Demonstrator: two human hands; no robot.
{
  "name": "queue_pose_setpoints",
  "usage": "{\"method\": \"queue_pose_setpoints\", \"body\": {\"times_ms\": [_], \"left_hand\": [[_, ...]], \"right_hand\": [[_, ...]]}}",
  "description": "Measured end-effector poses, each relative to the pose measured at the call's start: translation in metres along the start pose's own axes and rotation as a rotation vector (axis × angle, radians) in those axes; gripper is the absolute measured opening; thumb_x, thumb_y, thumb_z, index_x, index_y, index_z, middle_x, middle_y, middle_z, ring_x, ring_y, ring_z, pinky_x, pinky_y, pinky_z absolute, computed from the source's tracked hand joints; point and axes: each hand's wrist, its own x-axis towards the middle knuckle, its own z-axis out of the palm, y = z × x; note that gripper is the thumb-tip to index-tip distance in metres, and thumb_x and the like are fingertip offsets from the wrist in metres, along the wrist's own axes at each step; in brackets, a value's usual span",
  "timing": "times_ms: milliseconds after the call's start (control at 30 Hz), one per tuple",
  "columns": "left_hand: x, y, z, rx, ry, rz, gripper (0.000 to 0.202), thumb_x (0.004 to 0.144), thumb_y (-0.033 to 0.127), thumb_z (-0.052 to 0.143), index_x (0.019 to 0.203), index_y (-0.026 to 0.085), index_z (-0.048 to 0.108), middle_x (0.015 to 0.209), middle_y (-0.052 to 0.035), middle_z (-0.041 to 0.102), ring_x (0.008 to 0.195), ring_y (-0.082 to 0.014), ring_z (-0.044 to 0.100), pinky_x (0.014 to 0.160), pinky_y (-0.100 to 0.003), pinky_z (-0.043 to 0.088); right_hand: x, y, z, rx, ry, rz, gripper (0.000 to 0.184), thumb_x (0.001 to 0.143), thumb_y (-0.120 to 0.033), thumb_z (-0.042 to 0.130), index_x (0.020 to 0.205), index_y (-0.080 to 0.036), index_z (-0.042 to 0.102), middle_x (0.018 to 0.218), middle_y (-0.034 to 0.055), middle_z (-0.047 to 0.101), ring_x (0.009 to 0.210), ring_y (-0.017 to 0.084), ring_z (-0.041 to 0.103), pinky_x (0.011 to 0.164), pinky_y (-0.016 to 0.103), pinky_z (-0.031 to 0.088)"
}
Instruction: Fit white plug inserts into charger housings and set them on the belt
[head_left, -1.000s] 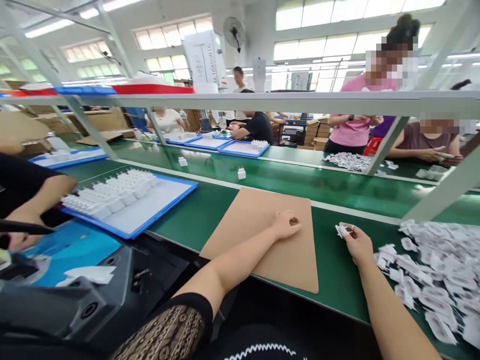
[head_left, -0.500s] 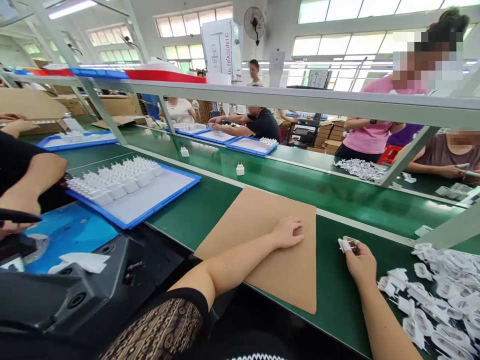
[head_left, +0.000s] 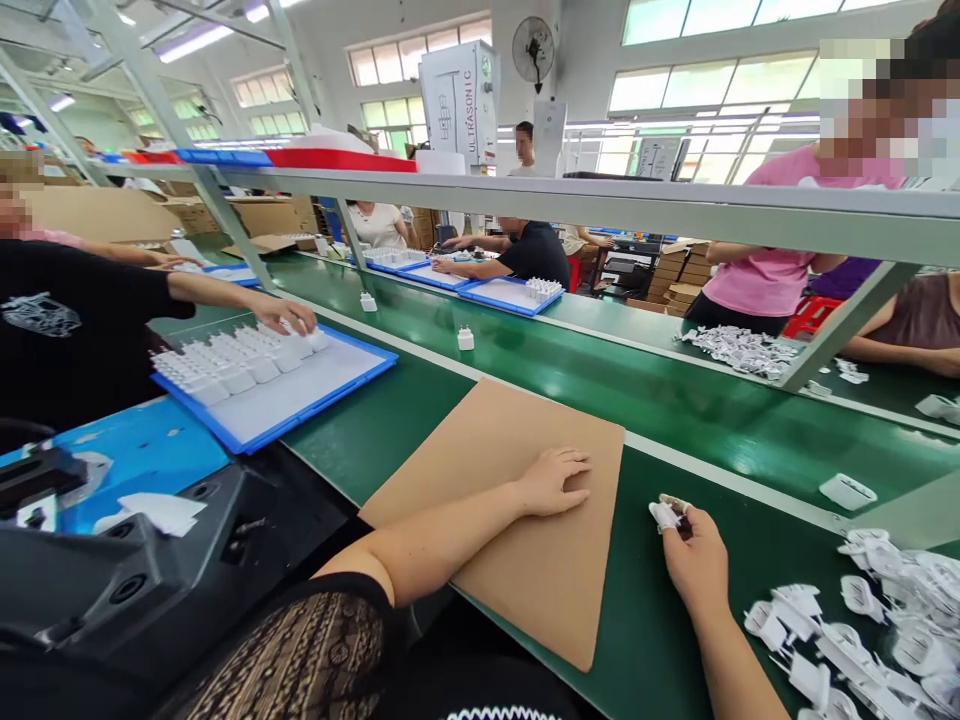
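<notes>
My left hand (head_left: 555,482) lies flat on a sheet of brown cardboard (head_left: 495,470), its fingers stretched out and holding nothing. Off the cardboard's right edge, my right hand (head_left: 694,550) is above the green work surface. Its fingers are curled toward the thumb, with white and brownish wrappings or bits at the tips; whether something small is pinched there is hidden. Nearest to that hand is a pile of loose white plastic parts (head_left: 892,620). A white plug adapter (head_left: 466,338) stands on the green belt (head_left: 570,375) beyond the cardboard.
At left, a co-worker's hand (head_left: 289,318) touches white adapters in a blue-rimmed tray (head_left: 360,365). A dark machine (head_left: 150,590) stands at lower left. A shelf beam (head_left: 525,197) crosses above the belt. Another white piece (head_left: 847,491) lies on the belt at right.
The co-worker's arm at left has reached over the tray of adapters. The belt adapter sits slightly farther left, and more of the white piece at right shows. My view has shifted slightly.
</notes>
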Motion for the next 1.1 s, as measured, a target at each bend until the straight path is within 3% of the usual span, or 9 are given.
{"method": "queue_pose_setpoints", "body": {"times_ms": [167,300,400,500,600,733,867,967,1100], "left_hand": [[0.000,0.011,0.000,0.167,-0.146,-0.002,0.073,0.098,0.062,0.049,0.162,0.027,0.038,0.173,-0.0057,0.023,0.162,-0.0286,0.016,0.133,-0.056,0.006],[-0.003,0.015,0.009,0.296,-0.235,-0.063,0.070,0.104,0.062,0.034,0.165,0.027,0.029,0.174,-0.0073,0.014,0.163,-0.0296,0.012,0.130,-0.063,0.001],[-0.001,0.012,0.011,0.329,-0.232,-0.048,0.070,0.103,0.061,0.036,0.163,0.025,0.033,0.174,-0.0103,0.018,0.162,-0.0323,0.017,0.129,-0.063,0.008],[0.014,0.013,0.005,0.322,-0.202,-0.032,0.067,0.099,0.064,0.045,0.151,0.022,0.050,0.164,-0.0160,0.042,0.152,-0.0359,0.036,0.125,-0.060,0.026],[0.050,0.022,-0.002,0.272,-0.124,0.001,0.055,0.097,0.061,0.051,0.134,0.022,0.062,0.138,-0.0146,0.063,0.135,-0.0351,0.053,0.116,-0.057,0.039],[0.118,0.045,0.008,0.116,-0.039,0.148,0.040,0.095,0.047,0.060,0.125,0.021,0.066,0.131,-0.0112,0.067,0.129,-0.0314,0.056,0.114,-0.052,0.044],[0.185,0.082,0.046,-0.024,-0.088,0.153,0.037,0.091,0.035,0.065,0.124,0.018,0.066,0.128,-0.0104,0.067,0.117,-0.0263,0.064,0.109,-0.044,0.051],[0.226,0.115,0.082,-0.061,-0.091,0.114,0.047,0.091,0.031,0.065,0.135,0.015,0.059,0.143,-0.0135,0.057,0.121,-0.0256,0.064,0.109,-0.038,0.051],[0.267,0.155,0.120,-0.073,-0.089,0.073,0.075,0.089,0.052,0.069,0.151,0.018,0.043,0.164,-0.0154,0.036,0.138,-0.0312,0.054,0.110,-0.037,0.049]], "right_hand": [[-0.012,-0.019,0.000,0.074,-0.052,-0.093,0.035,0.091,-0.044,0.053,0.105,-0.019,0.074,0.098,0.0107,0.071,0.094,0.028,0.065,0.086,0.042,0.050],[-0.023,-0.041,-0.006,0.043,-0.066,-0.049,0.027,0.093,-0.033,0.053,0.106,-0.021,0.074,0.100,0.0090,0.070,0.096,0.026,0.065,0.084,0.039,0.050],[-0.026,-0.049,-0.013,0.078,-0.059,0.016,0.022,0.095,-0.027,0.054,0.106,-0.022,0.072,0.105,0.0070,0.070,0.093,0.022,0.067,0.081,0.034,0.051],[-0.031,-0.053,-0.018,0.028,-0.098,0.015,0.021,0.094,-0.019,0.055,0.106,-0.023,0.072,0.107,0.0056,0.070,0.092,0.020,0.068,0.082,0.031,0.051],[-0.035,-0.059,-0.022,-0.073,-0.186,-0.025,0.029,0.090,-0.010,0.055,0.110,-0.023,0.071,0.109,0.0055,0.070,0.092,0.019,0.068,0.078,0.028,0.051],[-0.038,-0.069,-0.028,-0.191,-0.251,-0.042,0.041,0.086,-0.004,0.054,0.119,-0.023,0.069,0.113,0.0063,0.069,0.095,0.021,0.069,0.075,0.029,0.050],[-0.036,-0.074,-0.032,-0.279,-0.307,-0.016,0.045,0.087,-0.005,0.053,0.123,-0.026,0.068,0.115,0.0055,0.071,0.088,0.021,0.070,0.070,0.029,0.049],[-0.036,-0.075,-0.032,-0.345,-0.357,-0.005,0.044,0.088,-0.005,0.053,0.122,-0.028,0.068,0.115,0.0048,0.071,0.081,0.020,0.070,0.065,0.029,0.047],[-0.037,-0.076,-0.029,-0.361,-0.374,-0.061,0.042,0.086,-0.003,0.052,0.116,-0.027,0.069,0.113,0.0051,0.069,0.086,0.020,0.069,0.067,0.029,0.048]]}}
